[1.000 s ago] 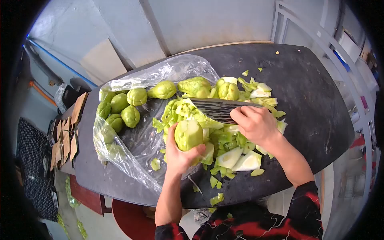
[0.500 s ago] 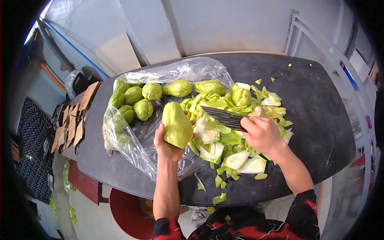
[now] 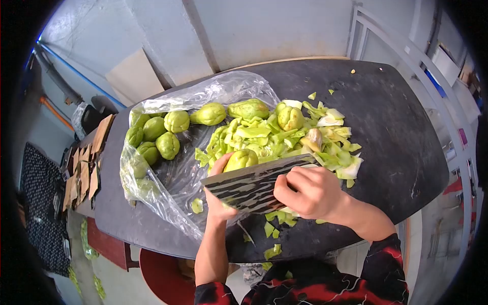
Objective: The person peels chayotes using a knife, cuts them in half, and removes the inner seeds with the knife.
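Observation:
A pale green chayote (image 3: 241,159) rests in my left hand (image 3: 219,204), whose fingers are mostly hidden behind the blade. My right hand (image 3: 311,192) grips a wide kitchen knife (image 3: 244,187) with dark wavy streaks on its blade. The blade lies across the front of the chayote and covers its lower part; whether its edge touches the skin cannot be seen. Behind both hands is a heap of green peelings and cut pieces (image 3: 254,133), with one chayote (image 3: 290,118) on top.
Several whole chayotes (image 3: 166,146) sit at the left on a clear plastic bag (image 3: 175,201) spread over the dark table (image 3: 401,147). A red bin (image 3: 161,277) stands below the front edge. A white metal railing (image 3: 406,48) runs along the right.
The knife has swung left and down from above the peelings to across the chayote. My left hand has turned, tipping the chayote behind the blade. The whole view has shifted slightly.

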Demonstrator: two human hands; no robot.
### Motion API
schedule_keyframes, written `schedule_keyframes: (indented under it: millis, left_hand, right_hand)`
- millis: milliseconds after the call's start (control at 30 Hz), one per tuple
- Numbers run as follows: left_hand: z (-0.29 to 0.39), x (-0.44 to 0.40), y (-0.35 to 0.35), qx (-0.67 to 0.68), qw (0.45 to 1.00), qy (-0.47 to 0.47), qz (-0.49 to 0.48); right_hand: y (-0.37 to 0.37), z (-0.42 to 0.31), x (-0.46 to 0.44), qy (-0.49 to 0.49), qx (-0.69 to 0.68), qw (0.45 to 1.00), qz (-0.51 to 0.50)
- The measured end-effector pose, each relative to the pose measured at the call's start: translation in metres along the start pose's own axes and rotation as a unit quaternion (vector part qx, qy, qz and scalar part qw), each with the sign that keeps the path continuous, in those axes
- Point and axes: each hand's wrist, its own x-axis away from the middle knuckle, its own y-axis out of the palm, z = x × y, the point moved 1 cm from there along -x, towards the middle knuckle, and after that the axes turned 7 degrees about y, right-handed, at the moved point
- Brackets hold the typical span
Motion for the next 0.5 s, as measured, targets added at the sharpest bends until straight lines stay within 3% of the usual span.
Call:
schedule_keyframes:
  millis: [100,167,233,300,367,433,500]
  left_hand:
    - [0.007,-0.001,0.003,-0.032,0.999,0.043,-0.004]
    - [0.012,0.0,0.006,0.003,0.999,-0.035,0.021]
    - [0.013,-0.002,0.006,-0.006,1.0,-0.012,0.017]
    - [0.014,-0.001,0.007,-0.004,0.997,-0.066,0.046]
    - [0.012,0.0,0.005,-0.006,0.998,-0.054,0.033]
    - [0.011,0.002,0.004,-0.016,1.0,0.014,0.003]
    - [0.014,0.002,0.004,-0.002,1.0,0.006,-0.003]
  right_hand:
    - [-0.002,-0.004,0.0,-0.008,0.006,1.0,-0.001]
    - [-0.002,-0.006,0.0,-0.013,0.012,1.0,0.001]
    - [-0.003,-0.008,0.0,-0.019,0.024,1.0,0.006]
    - [-0.002,-0.008,0.0,-0.017,0.007,1.0,0.022]
    - [-0.002,-0.007,-0.001,-0.014,-0.008,0.999,0.035]
    - [-0.003,-0.006,-0.002,-0.011,-0.006,0.999,0.038]
    - [-0.004,-0.007,-0.002,-0.01,-0.012,0.999,0.035]
